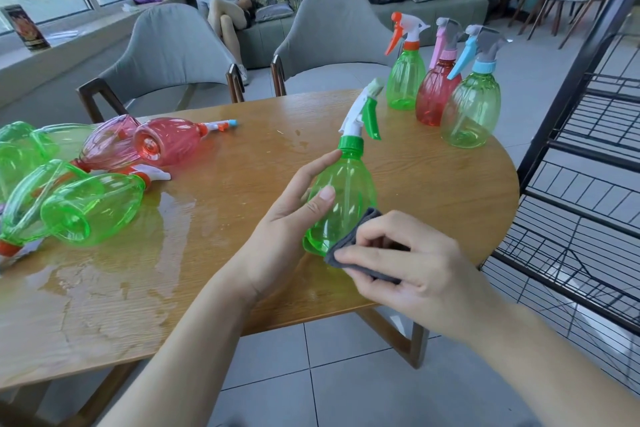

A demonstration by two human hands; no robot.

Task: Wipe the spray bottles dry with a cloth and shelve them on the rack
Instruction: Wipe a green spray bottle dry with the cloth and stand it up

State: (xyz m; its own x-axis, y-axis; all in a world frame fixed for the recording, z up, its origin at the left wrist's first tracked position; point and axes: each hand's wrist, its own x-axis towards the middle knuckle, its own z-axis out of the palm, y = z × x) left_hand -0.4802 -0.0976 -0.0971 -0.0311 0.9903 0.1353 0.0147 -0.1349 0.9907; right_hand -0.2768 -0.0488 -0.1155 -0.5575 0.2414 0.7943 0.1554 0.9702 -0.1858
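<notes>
Both forearms come in from the bottom edge. Left hand [294, 218] grips the belly of a translucent green plastic spray bottle with white-and-green trigger head [346, 198]: thumb laid on the front, index finger up at the green collar, bottle tilted with its base just above the near rim of the bench. Right hand [408, 253] pinches a folded dark grey cloth [360, 262] against the bottle's lower side, fingers curled round the fold.

Step in hand, as I read it: wiping, mid-bottle. Shelving of this one not started.

Left to right:
- Pile of green and red translucent bottles lying on their sides [93, 177], at the bench's left end, probably the wet queue.
- Round-ended wooden bench [242, 288] has a wide water film across its left and middle.
- Three upright bottles, green, red and green [446, 97], grouped at the far right corner, close to the rim.
- Black wire rack [588, 184] stands just off the bench's right end; no bottles on the tiers in view.

Next move, I judge: rotate bottle in left hand, finish base and trigger head, then carry right onto a tier. Path right is open floor past the bench rim. Watch the rack's slanted upright and the three standing bottles near the edge; keep the wiped bottle off the wet patch.
</notes>
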